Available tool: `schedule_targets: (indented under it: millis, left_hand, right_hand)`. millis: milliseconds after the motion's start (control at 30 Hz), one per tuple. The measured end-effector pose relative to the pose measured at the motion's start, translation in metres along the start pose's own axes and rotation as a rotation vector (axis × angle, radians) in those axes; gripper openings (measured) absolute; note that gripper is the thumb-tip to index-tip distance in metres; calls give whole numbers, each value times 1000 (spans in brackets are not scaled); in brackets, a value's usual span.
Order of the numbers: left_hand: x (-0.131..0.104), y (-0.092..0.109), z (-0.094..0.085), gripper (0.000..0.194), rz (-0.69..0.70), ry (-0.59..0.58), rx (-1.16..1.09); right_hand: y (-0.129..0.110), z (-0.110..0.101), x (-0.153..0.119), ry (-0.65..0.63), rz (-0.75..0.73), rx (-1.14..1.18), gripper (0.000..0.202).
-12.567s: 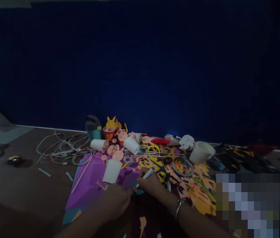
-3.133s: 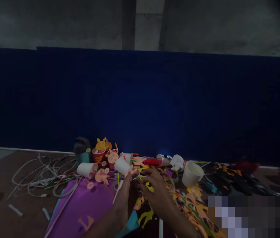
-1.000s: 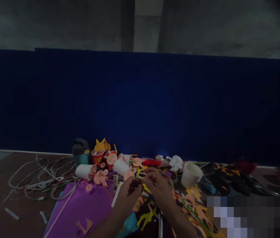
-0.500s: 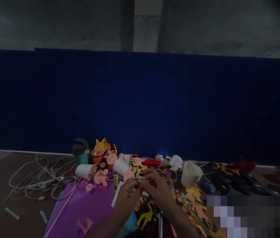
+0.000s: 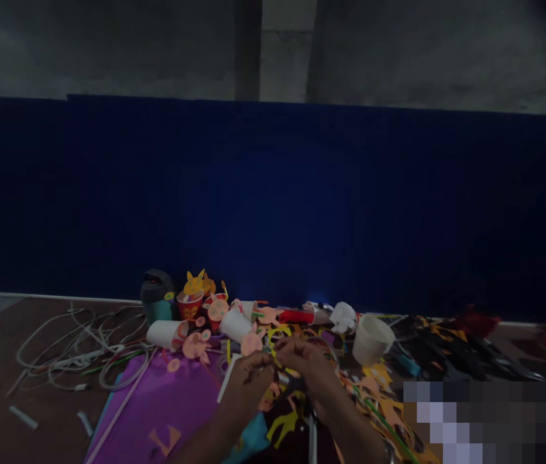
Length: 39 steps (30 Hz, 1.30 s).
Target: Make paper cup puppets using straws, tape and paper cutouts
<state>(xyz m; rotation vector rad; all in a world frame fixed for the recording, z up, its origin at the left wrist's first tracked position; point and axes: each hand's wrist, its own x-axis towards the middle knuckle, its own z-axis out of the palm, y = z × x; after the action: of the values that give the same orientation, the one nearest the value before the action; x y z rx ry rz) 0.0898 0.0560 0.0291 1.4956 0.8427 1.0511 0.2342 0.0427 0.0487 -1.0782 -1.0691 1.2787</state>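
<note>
Over the cluttered work surface, the person's two hands have just drawn slightly apart: a moment ago the fingertips met, and now a thin gap shows between them. To me that suggests a pause or a change of grip in some small fingertip work. The left hand (image 5: pixel 245 385) has its fingers curled, the thumb close to the index; the right hand (image 5: pixel 312 374) is bent loosely, fingertips pointing toward the left. I cannot tell in this gloom whether either pinches anything tiny. The nearest thing I can make out is the pink eared cutout (image 5: pixel 252 342), just beyond the left fingers, near a white paper cup (image 5: pixel 235 327) tipped on its side. A white strip (image 5: pixel 227 381) lies close against the outer side of the left hand, at the edge of the purple sheet (image 5: pixel 176 396), and a yellow scrap (image 5: pixel 284 425) lies between the forearms. As for writing, a red cup (image 5: pixel 190 309) at the back carries a yellow-gold mark, too small and dim to read; the teal flask (image 5: pixel 157 310) beside it shows no legible label, and I find no brand anywhere.
</note>
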Motion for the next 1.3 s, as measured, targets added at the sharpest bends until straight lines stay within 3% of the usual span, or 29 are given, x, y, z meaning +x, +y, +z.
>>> schedule_targets:
  millis: [467, 700, 800, 900, 1033, 1133, 1300]
  left_hand:
    - [2, 0, 0, 14, -76, 16, -99]
    - [1, 1, 3, 15, -85, 102, -7]
    - [2, -1, 1, 19, -88, 141, 59]
    - [2, -2, -2, 21, -76, 215, 183]
    - [-1, 3, -4, 24, 71, 267, 423]
    - [-5, 10, -3, 22, 214, 249, 592]
    - [-5, 15, -3, 21, 319, 202, 766]
  right_hand:
    - [-2, 0, 0, 9, -63, -73, 24]
    - [0, -3, 2, 4, -108, -194, 27]
    - [-4, -3, 0, 49, -219, -357, 23]
    - [-7, -1, -6, 187, -479, -644, 15]
    - [-4, 4, -14, 192, -706, -979, 15]
    - [-1, 7, -15, 172, -709, -1061, 19]
    - [-3, 6, -14, 100, -655, -1001, 20]
